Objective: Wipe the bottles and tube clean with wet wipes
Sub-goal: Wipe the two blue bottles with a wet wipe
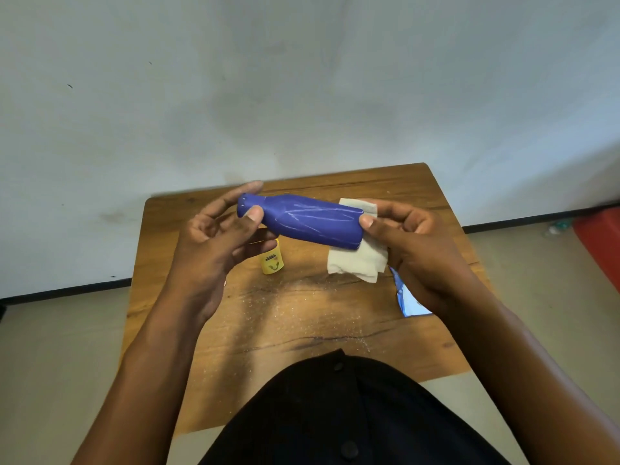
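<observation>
A blue bottle [308,220] with pale streaks on its side lies level in the air above the wooden table [302,323]. My left hand [214,243] pinches its cap end between thumb and fingers. My right hand [416,243] holds a white wet wipe [357,261] against the bottle's base, thumb on the blue plastic. The wipe hangs down below the bottle. A small yellow bottle [272,260] lies on the table under my left hand, partly hidden by my fingers.
A blue and white wipes packet [407,300] lies on the table under my right wrist, mostly covered. Fine grit or dust is scattered over the table's middle. A white wall stands behind the table, and a red object [600,243] sits on the floor at far right.
</observation>
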